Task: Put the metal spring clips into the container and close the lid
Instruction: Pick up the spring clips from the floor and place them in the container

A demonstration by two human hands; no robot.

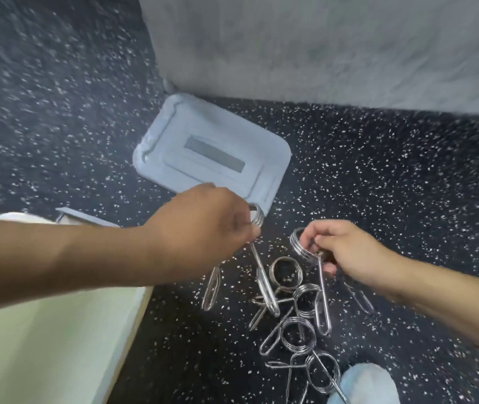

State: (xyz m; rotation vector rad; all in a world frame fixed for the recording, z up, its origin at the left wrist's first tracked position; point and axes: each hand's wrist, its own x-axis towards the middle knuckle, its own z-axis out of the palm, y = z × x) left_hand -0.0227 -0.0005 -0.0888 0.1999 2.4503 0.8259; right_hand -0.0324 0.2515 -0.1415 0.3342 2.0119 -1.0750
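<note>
Several metal spring clips (pixel 298 322) lie in a loose pile on the dark speckled floor at lower centre. My left hand (pixel 203 225) grips one spring clip (pixel 261 275) by its coil, the clip's legs hanging down above the pile. My right hand (pixel 346 249) holds another spring clip (pixel 320 287) by its coil, its long loop also hanging. The grey container lid (pixel 209 153) lies flat on the floor just beyond both hands. The pale green container (pixel 43 345) is open at lower left, under my left forearm.
A grey wall or panel (pixel 320 48) rises behind the lid. A light blue shoe tip (pixel 369 383) shows at the bottom right beside the clips. Speckled floor (pixel 392 170) spreads to the right and far left.
</note>
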